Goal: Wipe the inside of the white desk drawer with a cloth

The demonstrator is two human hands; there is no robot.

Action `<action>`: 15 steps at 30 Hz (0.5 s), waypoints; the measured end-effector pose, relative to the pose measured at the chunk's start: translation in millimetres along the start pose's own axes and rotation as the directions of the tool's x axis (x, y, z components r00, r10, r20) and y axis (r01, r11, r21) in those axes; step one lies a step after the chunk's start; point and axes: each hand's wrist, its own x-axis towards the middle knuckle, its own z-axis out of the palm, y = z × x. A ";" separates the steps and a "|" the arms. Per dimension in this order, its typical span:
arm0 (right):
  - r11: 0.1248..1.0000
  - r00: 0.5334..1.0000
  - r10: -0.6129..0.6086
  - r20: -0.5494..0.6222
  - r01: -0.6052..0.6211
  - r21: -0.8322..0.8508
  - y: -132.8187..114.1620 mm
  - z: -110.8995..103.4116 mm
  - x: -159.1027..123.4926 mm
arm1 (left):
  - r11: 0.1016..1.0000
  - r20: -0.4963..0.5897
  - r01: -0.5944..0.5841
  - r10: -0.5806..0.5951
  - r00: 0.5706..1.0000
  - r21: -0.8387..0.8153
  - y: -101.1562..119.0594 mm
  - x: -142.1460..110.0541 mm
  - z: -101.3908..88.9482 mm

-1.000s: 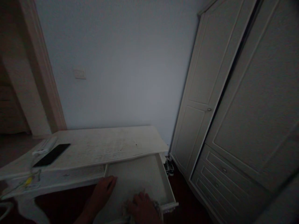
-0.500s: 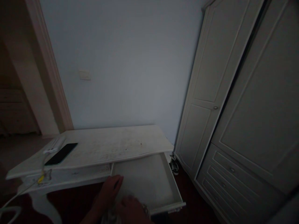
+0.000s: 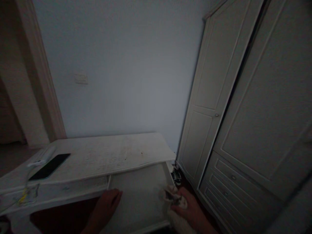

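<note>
The open drawer (image 3: 140, 191) of a white table is pulled out toward me, its pale inside showing. At the drawer's left side, my left hand (image 3: 109, 203) lies over the edge with its fingers bent round it. A crumpled light cloth (image 3: 179, 200) is bunched in my right hand (image 3: 191, 209), whose fingers are closed on it. That hand is over the drawer's right side, near the front corner, and part of the cloth hangs below. The hand and cloth hide that corner.
The worn white tabletop (image 3: 117, 151) carries a dark phone (image 3: 50, 166) and a white power strip (image 3: 43, 156) at the left. A yellow-ended cable (image 3: 23, 196) hangs over the front. Shoes (image 3: 175, 175) sit on the floor between table and wardrobe (image 3: 202, 130).
My right hand has moved right, from beside the left hand to the drawer's right side, bringing the cloth with it. My left hand stays at the left edge. The view has shifted slightly right.
</note>
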 end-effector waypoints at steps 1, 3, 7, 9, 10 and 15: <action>0.998 0.994 0.036 -0.099 -0.031 0.048 2.9 -8.3 3.6 | 1.000 0.005 -0.004 0.004 1.000 0.009 0.6 0.6 -0.2; 0.983 0.943 0.157 -0.292 -0.119 0.143 10.5 -15.8 12.4 | 1.000 0.025 -0.015 0.014 1.000 0.027 4.0 3.3 -1.7; 0.927 0.917 0.291 -0.274 -0.200 0.316 24.9 3.3 27.5 | 0.996 0.066 -0.049 0.044 0.997 0.076 10.0 8.4 -5.2; 0.933 0.965 0.220 -0.142 -0.165 0.321 27.6 17.7 32.3 | 0.993 0.086 -0.073 0.065 0.994 0.092 9.5 8.5 -5.8; 0.941 0.979 0.180 -0.093 -0.144 0.307 27.9 22.9 34.6 | 0.992 0.098 -0.079 0.069 0.993 0.095 8.6 8.1 -5.9; 0.952 0.972 0.221 -0.078 -0.198 0.235 27.4 27.4 55.5 | 0.993 0.122 -0.037 0.023 0.992 0.113 5.2 6.9 -6.6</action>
